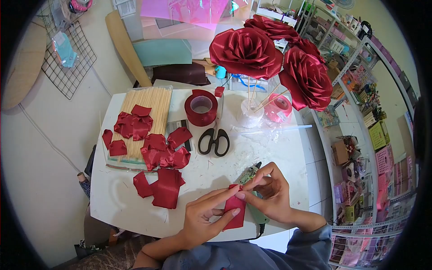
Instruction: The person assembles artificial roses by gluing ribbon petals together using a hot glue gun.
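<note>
At the near edge of the worktop (112,198), both my hands are close together on one red cloth (235,215). My left hand (202,215) grips it from the left, and my right hand (272,191) pinches its far end. Its long axis goes almost straight from near to far. The green glue gun (258,210) lies just to the right, partly hidden under my right hand. Farther away are the scissors (223,143) and the ribbon roll (191,118); at left, red petals (155,143) lie on and beside the sticks (161,101). At far right stand the roses (246,53).
</note>
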`<state>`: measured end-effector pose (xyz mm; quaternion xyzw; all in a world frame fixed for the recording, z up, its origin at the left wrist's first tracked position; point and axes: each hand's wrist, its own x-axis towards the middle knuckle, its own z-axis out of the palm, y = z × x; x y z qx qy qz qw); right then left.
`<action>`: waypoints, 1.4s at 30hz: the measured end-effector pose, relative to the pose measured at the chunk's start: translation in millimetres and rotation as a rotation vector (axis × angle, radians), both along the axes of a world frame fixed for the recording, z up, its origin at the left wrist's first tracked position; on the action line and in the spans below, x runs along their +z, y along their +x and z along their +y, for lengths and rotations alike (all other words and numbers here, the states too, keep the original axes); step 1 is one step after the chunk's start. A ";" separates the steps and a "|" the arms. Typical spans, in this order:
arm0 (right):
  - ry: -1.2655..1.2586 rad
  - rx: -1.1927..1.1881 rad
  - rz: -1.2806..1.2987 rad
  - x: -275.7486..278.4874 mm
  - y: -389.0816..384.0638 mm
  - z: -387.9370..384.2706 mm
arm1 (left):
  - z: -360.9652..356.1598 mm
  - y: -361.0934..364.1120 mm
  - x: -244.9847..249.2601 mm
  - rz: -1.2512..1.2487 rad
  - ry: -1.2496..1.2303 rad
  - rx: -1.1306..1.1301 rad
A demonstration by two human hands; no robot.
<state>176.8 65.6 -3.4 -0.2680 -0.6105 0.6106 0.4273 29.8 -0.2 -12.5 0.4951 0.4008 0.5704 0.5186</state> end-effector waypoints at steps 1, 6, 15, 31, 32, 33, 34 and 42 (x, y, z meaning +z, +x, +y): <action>0.000 0.000 0.000 -0.9 -0.2 -0.2 | 0.0 -0.3 -0.1 -0.031 -0.004 -0.015; 0.077 -0.014 0.001 -4.2 -0.5 0.0 | -0.5 -1.8 -1.5 -0.040 -0.014 -0.037; 0.121 -0.031 -0.056 -3.7 -0.2 -0.8 | -0.2 -2.1 -0.5 -0.033 -0.020 -0.039; 0.337 0.378 -0.147 11.6 12.1 14.3 | 2.1 -10.2 -2.1 -0.330 -0.021 0.079; 0.367 0.396 -0.155 10.3 12.3 15.1 | 2.5 -10.7 -3.0 -0.306 0.016 0.060; 0.366 0.398 -0.156 9.1 12.1 15.4 | 2.4 -10.7 -2.7 -0.308 0.015 0.061; 0.373 0.399 -0.144 8.0 12.0 15.7 | 2.2 -10.6 -1.8 -0.274 0.021 0.063; 0.423 0.477 -0.146 5.7 13.6 19.8 | 2.3 -10.7 0.3 -0.169 -0.022 0.032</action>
